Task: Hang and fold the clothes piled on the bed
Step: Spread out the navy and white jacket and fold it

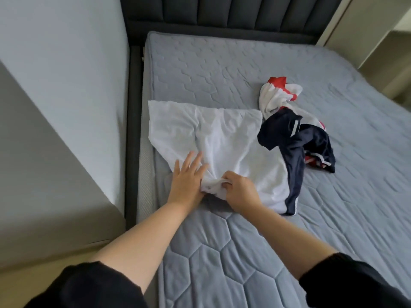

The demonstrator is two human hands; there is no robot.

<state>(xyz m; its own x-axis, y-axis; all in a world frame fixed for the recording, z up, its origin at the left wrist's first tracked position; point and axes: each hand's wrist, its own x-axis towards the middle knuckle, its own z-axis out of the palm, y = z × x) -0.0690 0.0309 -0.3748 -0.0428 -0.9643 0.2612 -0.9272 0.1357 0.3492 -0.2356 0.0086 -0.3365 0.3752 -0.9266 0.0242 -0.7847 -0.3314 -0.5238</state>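
**White shirt pinned flat, near corner bunched in right hand**

Right hand [241,190]: fingers curled, pinching a bunched fold at the near edge of the white thin cotton shirt [222,134]. Knuckles up, thumb tucked into the fabric.

Left hand [189,176]: just beside the right, touching the same bunch. Fingers straight and spread, palm down, lying flat on the shirt's near-left edge and gripping nothing.

The shirt spreads away from both hands, mostly flat and wrinkled. Its far-left corner reaches the mattress edge, and its far-right corner points at the other clothes. It is probably a T-shirt, but no neckline or sleeve shows clearly enough to be sure.

Right of the right hand: a navy sports garment with a thin white stripe [293,143], crumpled. One long part runs down the shirt's right edge, overlapping it, and ends near the right wrist.

Beyond that, further from the hands: a red-and-white crumpled garment [280,94], partly under the navy one, with red showing again at the navy piece's far side.

Everything lies on the grey-blue quilted mattress with hexagon stitching [244,252], and both forearms reach over its near end. Black sleeves [93,285] are pushed up past the forearms.

Far past the hands: dark grey padded channelled headboard [222,12]. Left of the left hand: dark bed frame rail [132,130], then pale wall.
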